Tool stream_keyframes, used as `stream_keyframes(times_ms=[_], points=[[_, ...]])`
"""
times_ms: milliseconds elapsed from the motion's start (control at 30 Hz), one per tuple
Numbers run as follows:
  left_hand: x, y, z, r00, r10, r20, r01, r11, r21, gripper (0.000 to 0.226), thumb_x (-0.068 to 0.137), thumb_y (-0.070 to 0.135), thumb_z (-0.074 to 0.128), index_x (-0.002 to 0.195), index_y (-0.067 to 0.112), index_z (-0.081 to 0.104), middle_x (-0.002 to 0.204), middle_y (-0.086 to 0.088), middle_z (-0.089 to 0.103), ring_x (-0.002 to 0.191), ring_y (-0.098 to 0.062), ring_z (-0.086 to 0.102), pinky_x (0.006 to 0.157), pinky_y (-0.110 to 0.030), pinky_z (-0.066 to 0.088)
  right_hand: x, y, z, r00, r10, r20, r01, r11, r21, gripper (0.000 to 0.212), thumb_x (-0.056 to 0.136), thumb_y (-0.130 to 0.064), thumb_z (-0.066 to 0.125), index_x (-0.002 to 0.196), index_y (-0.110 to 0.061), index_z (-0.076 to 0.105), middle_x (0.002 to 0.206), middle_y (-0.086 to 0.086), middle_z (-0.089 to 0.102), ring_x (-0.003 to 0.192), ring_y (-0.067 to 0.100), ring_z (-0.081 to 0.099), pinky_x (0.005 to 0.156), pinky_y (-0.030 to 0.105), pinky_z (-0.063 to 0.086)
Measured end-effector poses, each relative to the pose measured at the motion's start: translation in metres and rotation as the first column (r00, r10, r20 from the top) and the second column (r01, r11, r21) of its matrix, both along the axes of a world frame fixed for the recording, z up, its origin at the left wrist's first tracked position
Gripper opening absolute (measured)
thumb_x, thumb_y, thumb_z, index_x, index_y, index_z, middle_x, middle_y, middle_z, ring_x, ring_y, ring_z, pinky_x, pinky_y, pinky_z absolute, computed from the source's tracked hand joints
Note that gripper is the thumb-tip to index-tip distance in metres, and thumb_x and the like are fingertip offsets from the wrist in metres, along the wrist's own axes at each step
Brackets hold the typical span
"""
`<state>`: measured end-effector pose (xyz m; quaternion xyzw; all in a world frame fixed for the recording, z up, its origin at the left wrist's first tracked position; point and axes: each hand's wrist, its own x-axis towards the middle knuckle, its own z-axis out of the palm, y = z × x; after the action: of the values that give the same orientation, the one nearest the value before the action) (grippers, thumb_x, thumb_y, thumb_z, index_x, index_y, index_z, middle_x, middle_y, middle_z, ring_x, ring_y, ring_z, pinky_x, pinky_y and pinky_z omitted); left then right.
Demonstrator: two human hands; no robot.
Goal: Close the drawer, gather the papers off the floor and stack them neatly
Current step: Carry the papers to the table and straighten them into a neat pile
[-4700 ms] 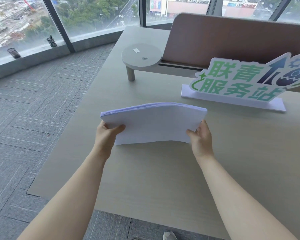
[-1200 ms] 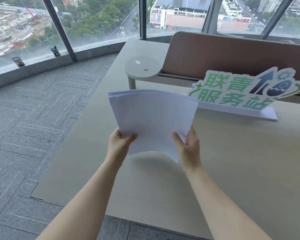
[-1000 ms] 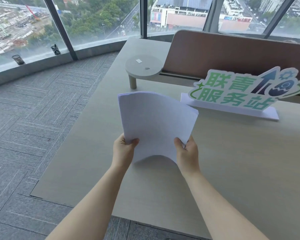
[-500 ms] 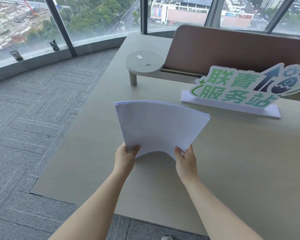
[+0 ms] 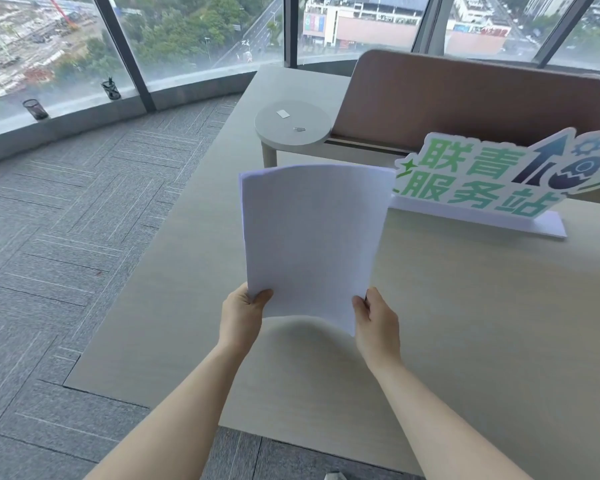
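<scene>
A stack of white papers (image 5: 312,237) stands nearly upright above the pale wooden desk (image 5: 465,323), bowed slightly with its lower edge lifted off the surface. My left hand (image 5: 241,315) pinches the bottom left corner. My right hand (image 5: 376,322) grips the bottom right corner. The top edges of the sheets look roughly even. No drawer is in view and no loose paper shows on the floor.
A green and white cut-out sign (image 5: 492,181) stands on the desk behind the papers. A small round shelf (image 5: 291,128) and a brown divider panel (image 5: 465,98) sit farther back. Grey carpet (image 5: 66,254) lies left of the desk edge. Two pen cups (image 5: 35,109) rest on the window sill.
The stack has been raised from a low tilt to nearly upright, and its top edge now covers the sign's left end. Both hands keep their grip on the bottom corners.
</scene>
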<state>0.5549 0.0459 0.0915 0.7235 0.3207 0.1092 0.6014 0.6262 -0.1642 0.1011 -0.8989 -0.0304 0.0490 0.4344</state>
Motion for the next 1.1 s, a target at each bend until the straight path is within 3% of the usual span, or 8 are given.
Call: stream_keyframes(times_ms=[133, 267, 433, 667, 800, 967, 1100], points=[[-0.002, 0.020, 0.010, 1.000, 0.013, -0.002, -0.013, 1.000, -0.013, 0.011, 0.087, 0.014, 0.062, 0.082, 0.019, 0.070, 0.083, 0.000, 0.073, 0.078, -0.018, 0.062, 0.076, -0.038, 0.050, 0.005, 0.015, 0.008, 0.997, 0.073, -0.017, -0.072, 0.996, 0.053, 0.039, 0.094, -0.013, 0.052, 0.065, -0.018, 0.026, 0.057, -0.003, 0.028, 0.057, 0.018, 0.023, 0.054, 0.036, 0.019], [0.000, 0.048, 0.020, 1.000, 0.022, -0.011, -0.022, 1.000, -0.008, 0.012, 0.085, 0.011, 0.063, 0.079, 0.020, 0.069, 0.076, 0.005, 0.070, 0.073, -0.017, 0.060, 0.071, -0.034, 0.047, 0.013, 0.038, 0.007, 0.990, 0.113, -0.082, -0.104, 0.988, 0.110, 0.023, 0.091, -0.012, 0.051, 0.074, -0.001, 0.041, 0.062, 0.002, 0.034, 0.059, 0.016, 0.026, 0.055, 0.035, 0.021], [0.001, 0.082, 0.025, 0.998, 0.064, 0.001, -0.064, 0.998, 0.022, 0.017, 0.085, 0.004, 0.062, 0.081, 0.020, 0.066, 0.078, 0.004, 0.068, 0.070, -0.014, 0.059, 0.066, -0.030, 0.046, 0.021, 0.076, 0.004, 0.966, 0.182, -0.182, -0.148, 0.972, 0.184, 0.019, 0.087, -0.016, 0.051, 0.080, 0.002, 0.051, 0.062, 0.005, 0.039, 0.058, 0.019, 0.032, 0.055, 0.033, 0.024], [0.000, 0.131, 0.007, 0.994, 0.096, -0.060, -0.092, 0.994, 0.062, 0.006, 0.082, 0.015, 0.061, 0.082, 0.010, 0.064, 0.078, -0.001, 0.066, 0.071, -0.021, 0.057, 0.066, -0.034, 0.045, 0.026, 0.121, -0.018, 0.925, 0.208, -0.317, -0.148, 0.968, 0.204, 0.023, 0.084, -0.017, 0.050, 0.081, 0.005, 0.047, 0.065, 0.006, 0.040, 0.060, 0.020, 0.035, 0.058, 0.031, 0.032], [-0.003, 0.150, -0.006, 0.987, 0.107, -0.119, -0.098, 0.992, 0.077, 0.006, 0.086, 0.010, 0.059, 0.083, 0.006, 0.063, 0.077, -0.003, 0.064, 0.069, -0.021, 0.055, 0.063, -0.032, 0.042, 0.021, 0.139, -0.029, 0.910, 0.214, -0.355, -0.159, 0.971, 0.178, 0.022, 0.082, -0.018, 0.050, 0.079, 0.004, 0.046, 0.064, 0.004, 0.039, 0.060, 0.020, 0.034, 0.059, 0.031, 0.031], [-0.006, 0.169, -0.018, 0.968, 0.144, -0.203, -0.126, 0.987, 0.101, 0.022, 0.084, 0.012, 0.061, 0.066, 0.011, 0.050, 0.066, -0.003, 0.053, 0.062, -0.022, 0.046, 0.058, -0.032, 0.035, 0.014, 0.161, -0.033, 0.900, 0.236, -0.367, -0.192, 0.970, 0.153, 0.018, 0.084, -0.012, 0.049, 0.068, -0.014, 0.041, 0.059, -0.003, 0.036, 0.061, 0.021, 0.032, 0.059, 0.032, 0.026], [-0.007, 0.182, -0.024, 0.949, 0.170, -0.265, -0.130, 0.978, 0.162, 0.023, 0.080, 0.019, 0.061, 0.066, 0.006, 0.049, 0.064, -0.005, 0.051, 0.060, -0.023, 0.043, 0.057, -0.032, 0.033, 0.010, 0.175, -0.034, 0.893, 0.234, -0.385, -0.200, 0.972, 0.128, 0.025, 0.085, -0.010, 0.048, 0.065, -0.016, 0.036, 0.057, -0.004, 0.035, 0.060, 0.021, 0.031, 0.060, 0.032, 0.026]])
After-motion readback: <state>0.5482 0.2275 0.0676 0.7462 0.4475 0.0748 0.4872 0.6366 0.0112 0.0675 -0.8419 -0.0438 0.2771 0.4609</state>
